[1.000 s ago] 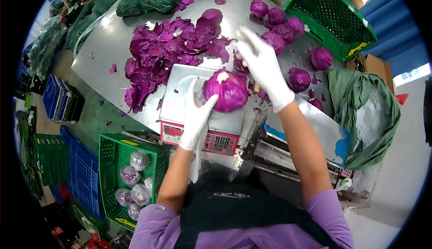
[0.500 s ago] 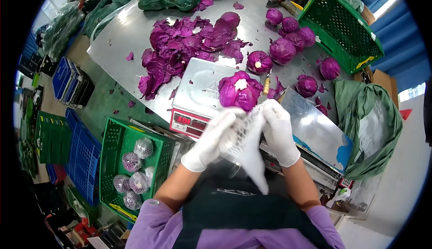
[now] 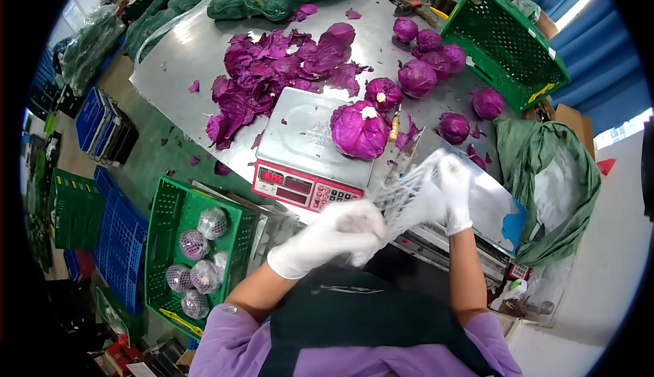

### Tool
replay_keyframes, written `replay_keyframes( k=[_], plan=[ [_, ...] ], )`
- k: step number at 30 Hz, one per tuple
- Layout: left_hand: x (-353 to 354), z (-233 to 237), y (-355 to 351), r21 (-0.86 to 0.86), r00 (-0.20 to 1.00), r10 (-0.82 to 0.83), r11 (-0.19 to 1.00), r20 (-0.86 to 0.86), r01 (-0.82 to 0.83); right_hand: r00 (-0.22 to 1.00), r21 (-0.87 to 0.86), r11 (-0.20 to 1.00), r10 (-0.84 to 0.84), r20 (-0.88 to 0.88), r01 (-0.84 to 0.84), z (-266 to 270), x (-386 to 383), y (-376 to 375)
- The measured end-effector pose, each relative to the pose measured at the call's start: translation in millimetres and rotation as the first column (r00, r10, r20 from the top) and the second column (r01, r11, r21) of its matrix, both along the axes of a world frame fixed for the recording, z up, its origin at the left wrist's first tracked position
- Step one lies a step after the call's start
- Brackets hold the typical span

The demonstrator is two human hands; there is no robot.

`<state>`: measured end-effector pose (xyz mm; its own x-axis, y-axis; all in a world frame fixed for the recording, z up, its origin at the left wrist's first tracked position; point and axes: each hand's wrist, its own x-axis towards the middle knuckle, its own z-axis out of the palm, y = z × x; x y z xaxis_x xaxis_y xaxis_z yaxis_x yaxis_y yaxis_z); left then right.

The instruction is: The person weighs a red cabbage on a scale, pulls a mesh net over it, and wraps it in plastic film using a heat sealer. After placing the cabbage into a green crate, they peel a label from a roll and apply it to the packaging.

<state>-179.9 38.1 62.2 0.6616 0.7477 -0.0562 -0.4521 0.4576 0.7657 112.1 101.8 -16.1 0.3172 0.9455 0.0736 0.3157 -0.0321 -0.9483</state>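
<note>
L hand [image 3: 337, 232] closed on one end of white net [image 3: 409, 196], scale [image 3: 289, 135] at desk's [image 3: 174, 53] near edge w/ cabbage [image 3: 357, 133] on its top's R edge, pale stem up, prob for stability, R hand [image 3: 455, 190] gripping net's other end, prob to spread it.

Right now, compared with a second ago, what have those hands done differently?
The left hand has come off the red cabbage and drawn back toward the body. The right hand has come back from over the table, and a white mesh sleeve is now stretched between them. The red cabbage stays on the digital scale; the loose leaves and the netted cabbages in the green crate look unchanged.
</note>
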Motion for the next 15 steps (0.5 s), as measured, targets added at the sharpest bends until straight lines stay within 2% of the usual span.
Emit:
replay_keyframes(
  k=[1, 2, 3, 4, 5, 6, 7, 9, 10, 11, 12, 13, 15],
  plan=[
    [10.7, -14.2, 1.5, 0.046, 0.991, -0.080, 0.995, -0.103, 0.085, 0.980, -0.043, 0.997, -0.077, -0.182, 0.070, 26.4, -3.1, 8.9],
    [16.7, -33.5, 10.6, -0.082, 0.965, 0.055, 0.994, -0.257, -0.078, 0.966, 0.136, 0.983, -0.150, 0.213, 0.123, 12.7, 14.5, 27.4],
    [23.6, -65.1, 26.5, -0.080, 0.868, 0.294, 0.932, -0.400, -0.352, 0.983, 0.134, 0.980, -0.161, 0.093, 0.148, 25.6, -1.7, 34.5],
    [22.9, -114.6, 49.9, 0.021, 0.722, 0.510, 0.823, -0.467, -0.568, 0.968, 0.176, 0.979, -0.137, 0.212, 0.100, 15.9, -11.1, 45.1],
    [16.4, -137.2, 71.9, 0.103, 0.599, 0.615, 0.737, -0.514, -0.668, 0.937, 0.216, 0.975, -0.118, 0.328, 0.047, 2.3, -19.7, 56.1],
    [14.8, -161.7, 97.9, 0.242, 0.405, 0.742, 0.593, -0.534, -0.768, 0.958, 0.137, 0.990, -0.063, 0.280, 0.025, -2.5, -33.5, 62.9],
    [16.2, -148.0, 112.8, 0.078, 0.435, 0.762, 0.531, -0.480, -0.844, 0.974, 0.059, 0.998, -0.010, 0.228, -0.003, -7.7, -47.2, 70.2],
    [7.6, -166.1, 138.1, 0.332, 0.350, 0.775, 0.565, -0.526, -0.755, 0.991, 0.074, 0.992, 0.106, -0.087, -0.100, -42.8, -65.0, 95.6],
    [9.7, -173.1, 144.6, 0.338, 0.353, 0.775, 0.569, -0.524, -0.750, 0.964, 0.007, 0.986, 0.164, -0.211, -0.167, -35.5, -75.8, 95.0],
    [12.4, -179.7, 152.1, 0.103, 0.617, 0.614, 0.745, -0.492, -0.660, 0.918, -0.047, 0.969, 0.214, -0.335, -0.243, -26.8, -84.4, 94.6],
    [13.0, -182.6, 159.9, -0.117, 0.825, 0.410, 0.866, -0.388, -0.486, 0.915, -0.119, 0.969, 0.160, -0.369, -0.217, -18.2, -91.2, 96.6],
    [11.8, -184.3, 161.0, -0.108, 0.825, 0.413, 0.868, -0.387, -0.485, 0.914, -0.109, 0.970, 0.162, -0.371, -0.216, -5.1, -91.7, 95.8],
    [9.7, -189.3, 153.6, -0.315, 0.939, 0.343, 0.891, -0.008, -0.328, 0.827, -0.012, 0.896, 0.404, -0.391, -0.444, 17.3, -88.3, 92.0]
  ],
)
